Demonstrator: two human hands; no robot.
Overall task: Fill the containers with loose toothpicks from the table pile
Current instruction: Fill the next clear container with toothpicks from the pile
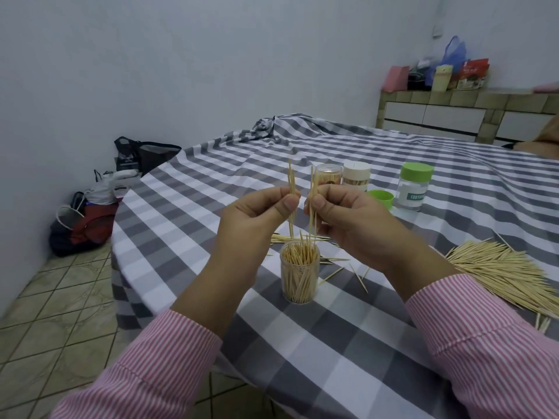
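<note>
A clear round container [299, 275], nearly full of upright toothpicks, stands on the checked tablecloth below my hands. My left hand [257, 216] pinches a few toothpicks [291, 182] upright between thumb and fingers. My right hand [348, 219] pinches another small bunch of toothpicks [313, 186] upright, close beside the left bunch. Both bunches hang just above the container's mouth. The big loose pile of toothpicks [499, 270] lies on the table at the right.
Behind my hands stand a clear-lidded filled container [328, 173], a white-lidded one [357, 176] and a green-lidded jar [413, 189], with a loose green lid [381, 198]. Stray toothpicks [341, 267] lie around the container. Bags [90, 219] sit on the floor at the left.
</note>
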